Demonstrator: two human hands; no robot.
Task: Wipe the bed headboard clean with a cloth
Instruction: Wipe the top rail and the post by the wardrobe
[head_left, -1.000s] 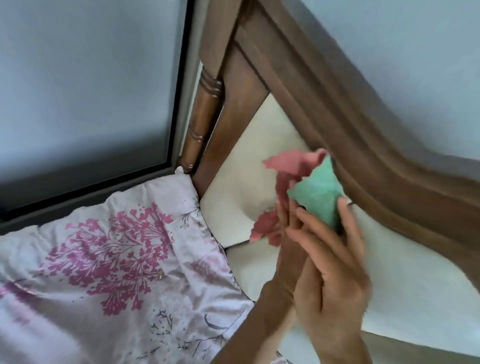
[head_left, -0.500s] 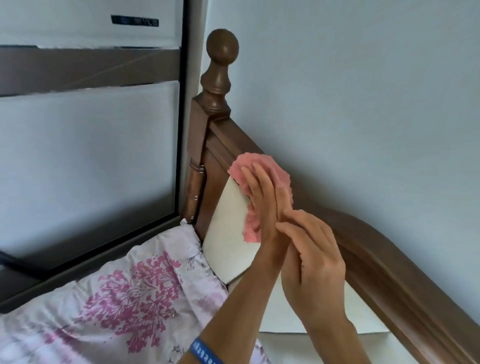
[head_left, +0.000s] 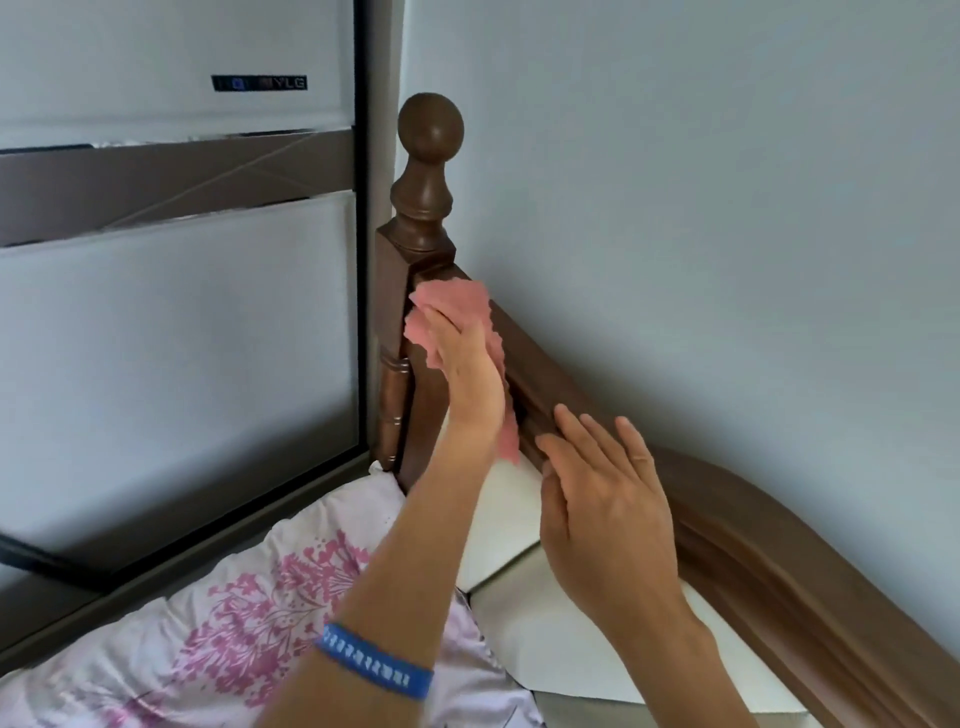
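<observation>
**Cloth at the corner post**

The pink cloth (head_left: 451, 307) is lying pressed against the top left end of the wooden headboard (head_left: 737, 525), right where the carved rail is meeting the corner post (head_left: 390, 312) with its round finial (head_left: 430, 130). The left hand (head_left: 467, 374) is spreading flat over it, fingers extended and pinning it to the wood, with a loose tail hanging down past the wrist. The right hand (head_left: 608, 514) is hovering open and empty just to the right, nearer, fingertips close to the rail's moulding. A blue wristband (head_left: 374, 667) is sitting on the left forearm. Below, the cream padded panel (head_left: 561, 618) and a floral pillow (head_left: 223, 639) are filling the near left.

As I judge it, the flat palm is holding the cloth only by pressure, so a fast stroke could leave it slipping down onto the pillow. The grooves in the moulding and the post's turnings could stay dusty if the cloth is skimming only the raised faces.
</observation>
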